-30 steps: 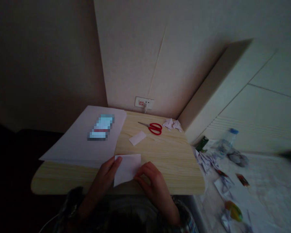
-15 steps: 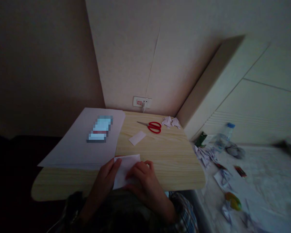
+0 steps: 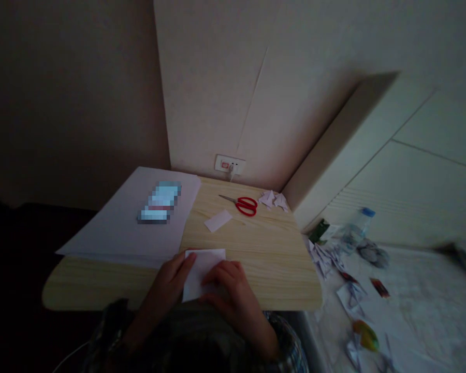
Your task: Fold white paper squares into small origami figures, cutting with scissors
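Note:
Both my hands hold a small white piece of paper (image 3: 197,274) at the front edge of the wooden table (image 3: 272,259). My left hand (image 3: 171,277) is closed on its left side, with the thumb on top near the upper corner. Curled over the lower right part is my right hand (image 3: 229,285), its fingertips on the paper. Beyond the hands lies a small white paper strip (image 3: 218,220). Red-handled scissors (image 3: 245,205) rest farther back, their blades pointing left.
A stack of large white paper (image 3: 116,217) covers the table's left side, with a blurred phone (image 3: 161,202) on it. Folded paper pieces (image 3: 272,199) sit at the back right corner. Right of the table, a bed (image 3: 419,300) carries a bottle (image 3: 359,228) and more folded papers (image 3: 322,256).
The view has shifted slightly. My right fingers have drawn in closer together on the paper, while the left hand keeps its grip.

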The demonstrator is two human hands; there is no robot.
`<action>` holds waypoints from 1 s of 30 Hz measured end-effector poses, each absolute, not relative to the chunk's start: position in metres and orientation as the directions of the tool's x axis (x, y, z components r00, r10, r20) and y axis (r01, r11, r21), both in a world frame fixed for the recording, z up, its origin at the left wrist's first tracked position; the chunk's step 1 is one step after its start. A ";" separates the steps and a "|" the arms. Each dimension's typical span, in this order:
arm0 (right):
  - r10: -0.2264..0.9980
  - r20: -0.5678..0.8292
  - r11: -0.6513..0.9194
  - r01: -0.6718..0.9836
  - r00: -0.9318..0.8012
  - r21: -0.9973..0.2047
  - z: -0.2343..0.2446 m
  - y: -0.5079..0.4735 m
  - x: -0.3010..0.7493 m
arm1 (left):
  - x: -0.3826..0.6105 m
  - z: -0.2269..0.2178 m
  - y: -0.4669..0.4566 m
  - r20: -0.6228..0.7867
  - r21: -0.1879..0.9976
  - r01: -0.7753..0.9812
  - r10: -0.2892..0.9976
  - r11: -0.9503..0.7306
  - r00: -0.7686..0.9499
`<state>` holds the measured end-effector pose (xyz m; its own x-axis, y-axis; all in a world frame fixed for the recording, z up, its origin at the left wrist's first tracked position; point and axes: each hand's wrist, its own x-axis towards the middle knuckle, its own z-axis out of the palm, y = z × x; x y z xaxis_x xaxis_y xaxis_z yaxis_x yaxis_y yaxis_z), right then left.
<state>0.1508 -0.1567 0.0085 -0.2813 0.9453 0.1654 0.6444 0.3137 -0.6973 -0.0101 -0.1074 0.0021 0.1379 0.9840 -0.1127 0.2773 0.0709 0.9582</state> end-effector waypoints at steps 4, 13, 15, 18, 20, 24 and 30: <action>0.939 0.157 0.324 0.638 -0.306 -0.699 0.012 -0.155 0.145 | -0.016 0.006 -0.107 -0.093 0.959 0.278 0.990 0.061 0.102; 0.933 0.136 0.332 0.656 -0.332 -0.678 0.007 -0.152 0.141 | -0.021 0.002 -0.109 -0.101 0.970 0.230 0.990 0.077 0.094; 0.934 0.136 0.330 0.654 -0.330 -0.681 0.006 -0.153 0.141 | -0.021 -0.001 -0.110 -0.105 0.970 0.230 0.990 0.081 0.097; 0.938 0.142 0.323 0.648 -0.318 -0.690 0.004 -0.155 0.142 | -0.018 -0.005 -0.110 -0.104 0.968 0.236 0.991 0.081 0.088; 0.940 0.142 0.318 0.647 -0.310 -0.693 0.003 -0.155 0.144 | -0.016 -0.007 -0.110 -0.083 0.970 0.233 0.994 0.064 0.076; 0.929 0.166 0.348 0.627 -0.332 -0.697 0.003 -0.155 0.148 | -0.013 -0.005 -0.110 -0.058 0.972 0.231 0.995 0.038 0.081; 0.926 0.196 0.361 0.609 -0.323 -0.706 0.005 -0.155 0.148 | -0.015 -0.004 -0.108 -0.098 0.963 0.264 0.988 0.063 0.121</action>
